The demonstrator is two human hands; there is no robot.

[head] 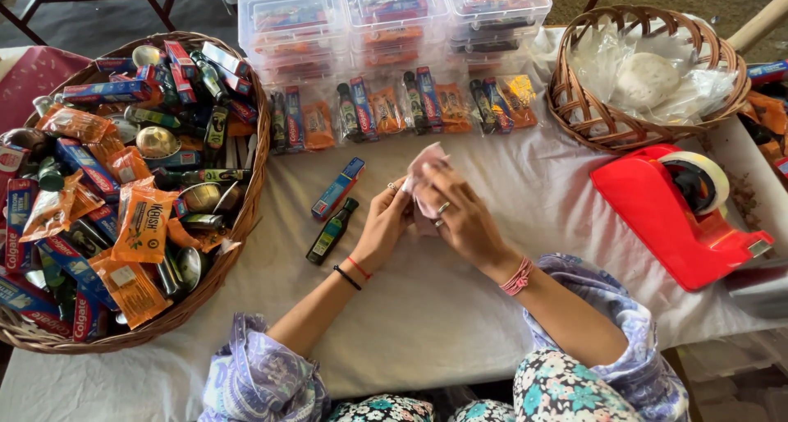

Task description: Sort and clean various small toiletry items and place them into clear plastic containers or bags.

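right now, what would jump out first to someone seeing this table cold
Most likely the big wicker basket at the left, heaped with orange sachets, boxed toothpaste tubes and small dark bottles. Next, the red tape dispenser at the right edge. In the middle, the left hand and right hand work a small pink packet together above the white tablecloth.

Left hand [382, 225] and right hand [461, 217] both grip small pink packet [423, 176] above white tablecloth [427, 307]. Blue box [338, 188] and dark green bottle [332, 231] lie just left of hands. Large wicker basket [238, 225] at left, full of sachets and boxes. Red tape dispenser [669, 217] at right. Smaller wicker basket [574, 102] and clear lidded boxes [394, 20] at rear.
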